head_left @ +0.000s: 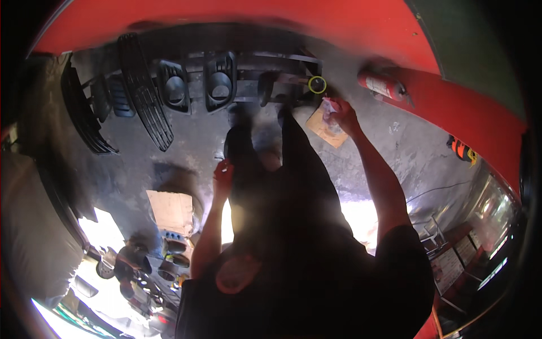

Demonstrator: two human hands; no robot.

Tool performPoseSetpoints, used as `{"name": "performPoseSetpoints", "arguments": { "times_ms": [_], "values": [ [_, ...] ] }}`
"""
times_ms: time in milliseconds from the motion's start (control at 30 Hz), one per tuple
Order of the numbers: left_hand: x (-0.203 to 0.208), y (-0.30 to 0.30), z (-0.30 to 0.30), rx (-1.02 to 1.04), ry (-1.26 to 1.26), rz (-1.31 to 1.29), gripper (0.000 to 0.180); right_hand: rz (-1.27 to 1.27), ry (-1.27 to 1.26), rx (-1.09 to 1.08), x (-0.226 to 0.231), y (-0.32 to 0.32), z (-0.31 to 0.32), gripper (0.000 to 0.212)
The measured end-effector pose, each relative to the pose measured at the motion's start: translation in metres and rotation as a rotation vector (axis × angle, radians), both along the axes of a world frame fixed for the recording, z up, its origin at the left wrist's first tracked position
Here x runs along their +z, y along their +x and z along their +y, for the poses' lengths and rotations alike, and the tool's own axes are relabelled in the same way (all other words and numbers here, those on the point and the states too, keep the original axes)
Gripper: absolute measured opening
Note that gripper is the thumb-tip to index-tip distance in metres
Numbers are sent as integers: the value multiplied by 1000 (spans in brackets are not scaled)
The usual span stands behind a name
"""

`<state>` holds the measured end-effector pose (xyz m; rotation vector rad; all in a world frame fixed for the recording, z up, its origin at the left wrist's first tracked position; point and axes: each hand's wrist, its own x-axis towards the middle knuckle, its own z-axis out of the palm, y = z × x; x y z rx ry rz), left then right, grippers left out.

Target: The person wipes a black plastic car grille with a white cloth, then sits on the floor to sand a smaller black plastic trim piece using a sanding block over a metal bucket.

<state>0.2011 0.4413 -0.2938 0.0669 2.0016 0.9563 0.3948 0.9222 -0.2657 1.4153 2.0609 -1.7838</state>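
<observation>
Out to the right, my right hand (342,117) is closed around a crumpled pink-and-white rag (329,106). Just under it a piece of brown cardboard (319,127) lies on the floor. A yellow ring-shaped thing (311,90), like a roll of tape, is close by at the end of a low dark rack (271,56). Beside my left leg is my left hand (223,174), its fingers curled in. What they hold, if anything, is too small to make out.
Black car grilles (145,93) and round-holed bumper trims (219,82) lean along the rack. A red fire extinguisher (383,87) stands by the red wall at right. Behind on the left are a cardboard sheet (171,212) and a stool-like object (134,257).
</observation>
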Motion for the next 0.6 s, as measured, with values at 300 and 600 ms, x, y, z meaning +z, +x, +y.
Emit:
{"name": "performPoseSetpoints", "arguments": {
  "times_ms": [300,600],
  "values": [
    [-38,193,27,-385,-52,-1,65,-103,747,228,-167,-5,76,55],
    [-61,209,58,-305,-317,-132,83,-262,870,392,-276,-31,92,64]
  ]
}}
